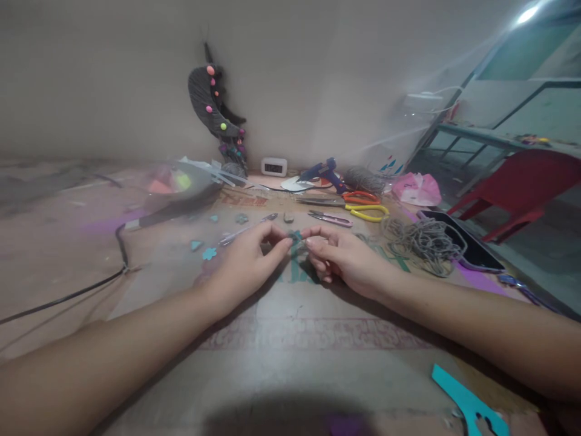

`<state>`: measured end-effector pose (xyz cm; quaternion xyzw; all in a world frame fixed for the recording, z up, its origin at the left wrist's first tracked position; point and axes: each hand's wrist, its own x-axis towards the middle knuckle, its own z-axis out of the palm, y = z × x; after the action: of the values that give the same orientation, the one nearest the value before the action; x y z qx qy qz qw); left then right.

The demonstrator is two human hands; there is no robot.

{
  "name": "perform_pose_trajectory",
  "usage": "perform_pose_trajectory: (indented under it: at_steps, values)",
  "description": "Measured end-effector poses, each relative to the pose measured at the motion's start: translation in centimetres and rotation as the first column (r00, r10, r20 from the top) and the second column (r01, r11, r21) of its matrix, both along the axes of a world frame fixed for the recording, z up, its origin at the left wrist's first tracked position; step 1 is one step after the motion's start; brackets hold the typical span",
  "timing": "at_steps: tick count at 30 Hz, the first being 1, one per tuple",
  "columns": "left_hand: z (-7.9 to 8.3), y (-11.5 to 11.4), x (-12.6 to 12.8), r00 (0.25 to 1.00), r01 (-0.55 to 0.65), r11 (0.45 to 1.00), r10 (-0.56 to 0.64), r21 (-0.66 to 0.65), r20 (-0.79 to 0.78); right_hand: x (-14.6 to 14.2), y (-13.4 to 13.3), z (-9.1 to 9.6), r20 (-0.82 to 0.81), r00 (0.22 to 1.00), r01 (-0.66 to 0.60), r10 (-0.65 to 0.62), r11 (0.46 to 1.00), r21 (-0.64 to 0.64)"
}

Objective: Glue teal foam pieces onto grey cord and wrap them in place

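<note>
Both hands meet over the middle of the work surface, fingertips almost touching. My left hand [254,257] pinches one side of a small teal piece [296,236], thumb against forefinger. On its other side, the thumb and forefinger of my right hand [342,254] close on it too. Its shape is mostly hidden by the fingers and blurred; it resembles the teal cut-outs nearby. Left of my left hand lie a teal flower cut-out [209,254] and a small teal triangle [196,244]. Thread snips [331,218] with a pink handle lie just beyond my right hand.
Orange-handled [362,198] and yellow-handled scissors [368,212] lie behind the hands, with a blue glue gun [323,174] and white clock [274,166]. Tangled grey cord [426,242] overlaps a dark tray-like object [485,254] at right. A teal sheet scrap [467,399] is near front right.
</note>
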<state>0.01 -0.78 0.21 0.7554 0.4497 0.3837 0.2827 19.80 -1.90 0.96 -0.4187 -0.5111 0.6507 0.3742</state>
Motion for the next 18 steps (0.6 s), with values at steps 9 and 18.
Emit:
perform_pose_trajectory:
  at_steps: [9,18]
  values:
    - [-0.10,-0.03,-0.03,0.999,0.028,0.999,-0.027,0.031,-0.017,-0.40,0.23,-0.01,-0.030,1.000,0.001,0.001,0.999,0.048]
    - [-0.03,-0.09,0.11,0.998,0.059,0.997,-0.057,0.049,-0.041,-0.43,-0.06,0.03,0.018,1.000,0.014,-0.015,0.998,0.060]
